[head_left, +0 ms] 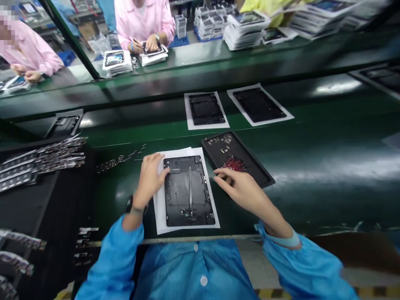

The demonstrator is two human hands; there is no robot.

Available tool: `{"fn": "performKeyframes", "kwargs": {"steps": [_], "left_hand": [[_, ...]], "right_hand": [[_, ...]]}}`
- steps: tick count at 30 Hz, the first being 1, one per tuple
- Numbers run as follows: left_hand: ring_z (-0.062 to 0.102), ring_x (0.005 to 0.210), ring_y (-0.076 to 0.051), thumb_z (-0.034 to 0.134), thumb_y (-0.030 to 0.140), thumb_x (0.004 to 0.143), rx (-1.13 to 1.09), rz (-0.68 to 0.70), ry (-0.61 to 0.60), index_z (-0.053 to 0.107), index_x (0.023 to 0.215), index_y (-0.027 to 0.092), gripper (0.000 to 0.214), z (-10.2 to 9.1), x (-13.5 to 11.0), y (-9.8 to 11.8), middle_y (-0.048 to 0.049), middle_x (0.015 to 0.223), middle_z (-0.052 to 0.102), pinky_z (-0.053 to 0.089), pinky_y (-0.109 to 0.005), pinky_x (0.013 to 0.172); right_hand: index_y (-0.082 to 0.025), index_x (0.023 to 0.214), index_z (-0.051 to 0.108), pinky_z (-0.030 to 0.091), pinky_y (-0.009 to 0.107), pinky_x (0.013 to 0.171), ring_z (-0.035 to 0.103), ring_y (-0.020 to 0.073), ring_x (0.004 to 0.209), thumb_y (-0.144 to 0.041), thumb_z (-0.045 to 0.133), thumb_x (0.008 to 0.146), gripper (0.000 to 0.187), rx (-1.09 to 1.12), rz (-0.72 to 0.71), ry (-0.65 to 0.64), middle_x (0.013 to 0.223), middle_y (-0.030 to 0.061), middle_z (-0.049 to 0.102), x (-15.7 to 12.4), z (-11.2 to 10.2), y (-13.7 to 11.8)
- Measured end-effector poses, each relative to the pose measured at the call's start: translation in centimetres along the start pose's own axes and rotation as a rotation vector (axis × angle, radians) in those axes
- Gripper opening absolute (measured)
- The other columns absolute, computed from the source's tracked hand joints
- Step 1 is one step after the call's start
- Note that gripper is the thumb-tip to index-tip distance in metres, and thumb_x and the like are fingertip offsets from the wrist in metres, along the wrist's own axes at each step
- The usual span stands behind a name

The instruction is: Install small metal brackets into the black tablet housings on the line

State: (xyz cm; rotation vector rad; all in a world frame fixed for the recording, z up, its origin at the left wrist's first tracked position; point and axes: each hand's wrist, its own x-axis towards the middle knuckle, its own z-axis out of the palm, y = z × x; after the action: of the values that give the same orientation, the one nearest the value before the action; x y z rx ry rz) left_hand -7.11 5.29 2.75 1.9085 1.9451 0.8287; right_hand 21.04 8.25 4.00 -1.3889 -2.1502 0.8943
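A black tablet housing (184,191) lies on white paper sheets (161,223) in front of me, with a flat ribbon cable and a small circuit board inside it. At its upper left, my left hand (150,177) rests with fingers stretched over the paper and thumb on the housing's edge. My right hand (242,187) is between the housing and a black tray (259,173), its thumb and forefinger drawn close together; whatever may be between them is too small to make out. The tray holds a heap of red-and-black wired parts (235,163) and several small metallic pieces (223,141).
Two more housings on paper (206,109) (259,104) lie beyond the tray. Stacked strips of circuit boards (40,162) fill a black surface at left, with loose small parts (118,160) beside it. Across the line, people in pink work near stacked tablets (246,31).
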Motion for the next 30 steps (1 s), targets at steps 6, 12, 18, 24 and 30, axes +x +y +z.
{"fn": "performKeyframes", "kwargs": {"steps": [6,12,18,24,30], "left_hand": [[0.061,0.088,-0.025,0.073,0.016,0.076,0.112,0.009,-0.246,0.071,0.081,0.017,0.006,1.2,8.8,-2.8,-0.0088,0.088,0.070,0.046,-0.035,0.084],[0.060,0.092,-0.025,0.058,0.014,0.087,0.097,0.083,-0.231,0.063,0.076,0.018,0.013,1.1,8.0,-2.7,-0.0105,0.088,0.067,0.044,-0.034,0.084],[0.062,0.078,-0.022,0.052,0.018,0.089,-0.013,0.110,-0.259,0.065,0.086,0.018,0.013,0.1,8.9,-2.3,-0.0070,0.080,0.069,0.044,-0.031,0.074],[0.062,0.068,-0.018,0.059,0.027,0.079,-0.135,0.055,-0.265,0.071,0.075,0.015,0.018,-3.4,18.6,-4.7,-0.0034,0.072,0.071,0.045,-0.026,0.068],[0.056,0.059,-0.017,0.069,0.031,0.063,-0.114,-0.116,-0.196,0.067,0.057,0.016,0.016,-8.2,31.5,-9.9,0.0004,0.052,0.062,0.044,-0.026,0.062]], "right_hand": [[-0.016,0.088,0.071,0.048,0.028,0.060,0.065,0.0166,0.063,-0.026,0.059,0.090,0.015,0.005,-0.028,-0.124,0.079,0.0059,0.075,9.4,-4.2,-0.4],[-0.010,0.095,0.068,0.053,0.029,0.072,0.066,0.0162,0.080,-0.033,0.051,0.100,0.029,-0.173,0.199,0.013,0.091,0.0066,0.069,16.9,-6.7,3.3],[-0.011,0.108,0.065,0.054,0.038,0.086,0.066,0.0215,0.099,-0.035,0.059,0.097,0.027,-0.269,0.439,0.133,0.110,0.0093,0.066,21.7,-5.7,4.9],[-0.011,0.110,0.065,0.055,0.041,0.087,0.065,0.0233,0.102,-0.035,0.065,0.093,0.030,-0.263,0.730,0.195,0.114,0.0127,0.066,25.6,-3.2,4.7],[-0.016,0.123,0.060,0.056,0.042,0.087,0.064,0.0221,0.103,-0.035,0.061,0.096,0.033,-0.205,0.830,0.251,0.123,0.0100,0.062,26.7,-1.4,6.0]]}}
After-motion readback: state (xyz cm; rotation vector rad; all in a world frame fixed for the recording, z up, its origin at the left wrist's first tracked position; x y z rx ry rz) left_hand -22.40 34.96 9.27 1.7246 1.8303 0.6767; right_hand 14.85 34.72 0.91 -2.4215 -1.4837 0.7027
